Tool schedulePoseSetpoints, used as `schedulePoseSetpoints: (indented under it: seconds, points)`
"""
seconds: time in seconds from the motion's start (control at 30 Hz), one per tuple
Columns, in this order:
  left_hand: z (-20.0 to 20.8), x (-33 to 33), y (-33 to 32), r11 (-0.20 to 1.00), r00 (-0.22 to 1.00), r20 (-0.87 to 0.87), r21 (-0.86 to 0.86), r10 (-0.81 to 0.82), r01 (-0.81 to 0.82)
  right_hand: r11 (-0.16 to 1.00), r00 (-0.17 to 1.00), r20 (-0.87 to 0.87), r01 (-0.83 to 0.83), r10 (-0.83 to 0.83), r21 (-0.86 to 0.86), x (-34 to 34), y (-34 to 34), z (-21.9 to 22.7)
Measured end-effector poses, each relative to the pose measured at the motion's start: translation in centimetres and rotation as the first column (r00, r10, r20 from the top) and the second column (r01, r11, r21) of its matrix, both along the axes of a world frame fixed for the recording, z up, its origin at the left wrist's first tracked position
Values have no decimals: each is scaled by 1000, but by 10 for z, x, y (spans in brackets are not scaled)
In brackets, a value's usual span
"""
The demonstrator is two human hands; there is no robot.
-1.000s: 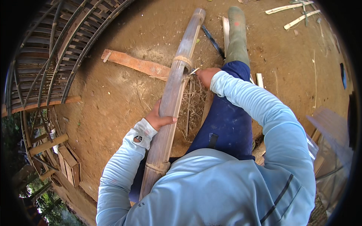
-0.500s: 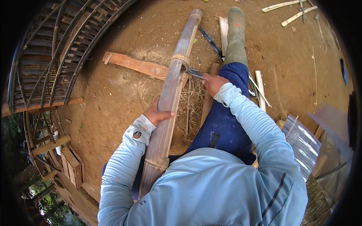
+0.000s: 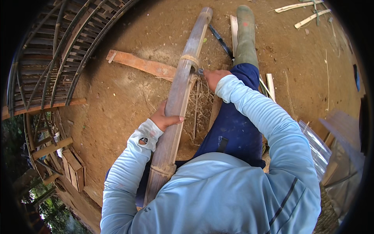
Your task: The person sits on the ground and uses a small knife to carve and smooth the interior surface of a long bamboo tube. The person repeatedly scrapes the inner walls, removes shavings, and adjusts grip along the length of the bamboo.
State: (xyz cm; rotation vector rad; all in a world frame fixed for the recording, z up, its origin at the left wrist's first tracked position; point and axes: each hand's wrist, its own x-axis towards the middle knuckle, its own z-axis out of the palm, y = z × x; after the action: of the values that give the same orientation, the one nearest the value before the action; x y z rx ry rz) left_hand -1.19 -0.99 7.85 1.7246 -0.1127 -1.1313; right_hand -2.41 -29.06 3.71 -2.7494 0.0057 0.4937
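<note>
A long bamboo pole [image 3: 177, 93] with raised node rings slants away from my lap, a cut edge running along its right side. My left hand [image 3: 165, 117] is closed around its middle, thumb across the top. At the pole's right side, just below the second ring from the far end, my right hand [image 3: 216, 79] grips a knife [image 3: 200, 71]. Its short visible metal part meets a notch in the bamboo; the rest is hidden by my fingers and the pole. Thin curled shavings [image 3: 203, 99] lie on the ground below.
An orange-brown board [image 3: 142, 64] lies under the pole. A dark long-bladed tool [image 3: 221, 41] rests near my boot [image 3: 245, 33]. Pale split strips [image 3: 311, 18] are at the far right. A slatted rack [image 3: 64, 50] and wooden crate [image 3: 73, 168] stand left; clear plastic sheeting [image 3: 313, 150] is at right.
My right hand has moved slightly left and farther away, bringing the knife in against the pole's notch, so less of its blade shows. My left hand keeps its hold.
</note>
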Motion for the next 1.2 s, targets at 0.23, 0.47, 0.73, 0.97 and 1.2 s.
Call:
schedulePoseSetpoints:
  seconds: [0.23,0.47,0.73,0.97,1.2]
  points:
    - [-11,-1,5,995,998,63,-98,-29,35,996,992,-108,-72,65,-59,9,2,6]
    - [-6,-1,2,992,999,39,-121,-28,32,998,997,-54,-55,53,-42,15,-7,-27]
    - [-14,0,6,995,999,-38,-104,8,-12,996,999,38,2,-5,84,-30,-2,-18]
    - [-5,-1,3,998,1000,-27,-58,12,-14,567,762,-52,525,-646,635,-36,12,-45]
    - [-12,1,4,998,1000,-7,-53,17,-17,403,583,-160,710,-796,578,0,70,-55]
